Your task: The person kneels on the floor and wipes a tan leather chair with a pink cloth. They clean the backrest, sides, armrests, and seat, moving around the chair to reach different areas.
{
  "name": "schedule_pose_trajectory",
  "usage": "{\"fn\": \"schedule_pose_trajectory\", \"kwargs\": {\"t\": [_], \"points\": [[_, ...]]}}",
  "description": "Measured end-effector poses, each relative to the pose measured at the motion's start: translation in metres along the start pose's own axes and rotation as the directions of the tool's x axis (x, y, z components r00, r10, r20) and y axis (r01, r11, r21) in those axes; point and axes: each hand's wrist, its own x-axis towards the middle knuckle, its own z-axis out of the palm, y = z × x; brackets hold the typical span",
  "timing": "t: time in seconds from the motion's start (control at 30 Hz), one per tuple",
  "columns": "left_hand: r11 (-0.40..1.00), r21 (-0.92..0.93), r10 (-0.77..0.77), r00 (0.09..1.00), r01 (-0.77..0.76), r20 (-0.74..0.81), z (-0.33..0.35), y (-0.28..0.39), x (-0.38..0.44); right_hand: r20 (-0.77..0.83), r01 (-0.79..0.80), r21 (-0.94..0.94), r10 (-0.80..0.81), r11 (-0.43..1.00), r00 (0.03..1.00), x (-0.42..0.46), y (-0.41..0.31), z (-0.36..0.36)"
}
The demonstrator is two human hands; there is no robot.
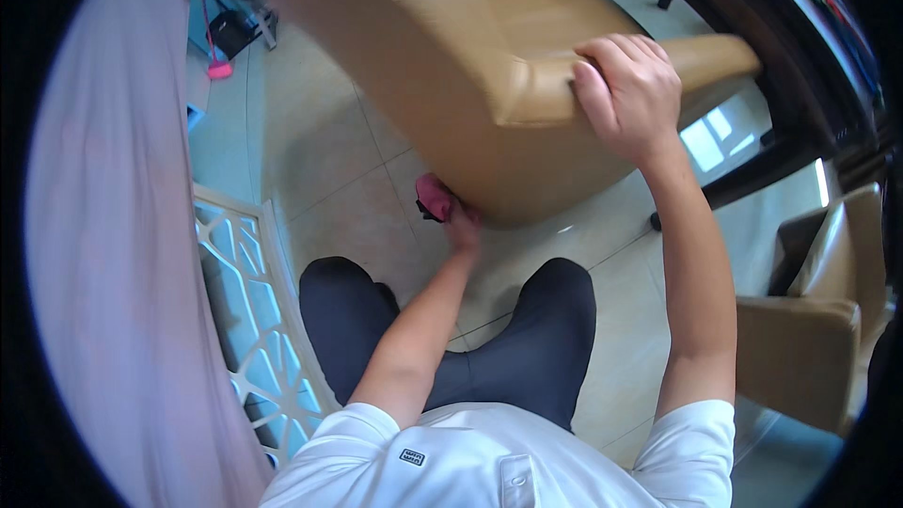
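Observation:
A tan leather armchair (pixel 451 99) stands on the tiled floor before me, its seat facing away to the upper right. My right hand (pixel 631 95) grips the top of its near armrest (pixel 543 88). Low at the chair's base, my left hand (pixel 463 222) holds a pink cloth (pixel 433 196) with a dark edge against or just beside the bottom of the chair. Blur and the chair's lower edge partly hide the left fingers. My knees are spread to either side of the left arm.
A white lattice screen (pixel 271 346) and a pale mauve curtain (pixel 127 240) line my left. To the right are a dark wooden table (pixel 797 56) and a second tan armchair (pixel 797 339). A black bin-like object (pixel 231 34) and a pink brush-like item (pixel 219 70) lie at upper left.

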Motion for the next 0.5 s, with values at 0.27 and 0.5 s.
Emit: {"fn": "schedule_pose_trajectory", "kwargs": {"t": [0.27, 0.5], "points": [[0.979, 0.105, 0.169, 0.982, -0.177, 0.083, -0.044, -0.008, 0.037, 0.111, -0.027, -0.075, 0.035, 0.997, 0.993, -0.007, -0.03, 0.0], [0.946, 0.203, -0.235, 0.966, 0.253, -0.11, -0.035, -0.055, 0.032, 0.594, 0.008, -0.022, 0.007, 1.0, 0.804, 0.031, -0.057, -0.012]]}}
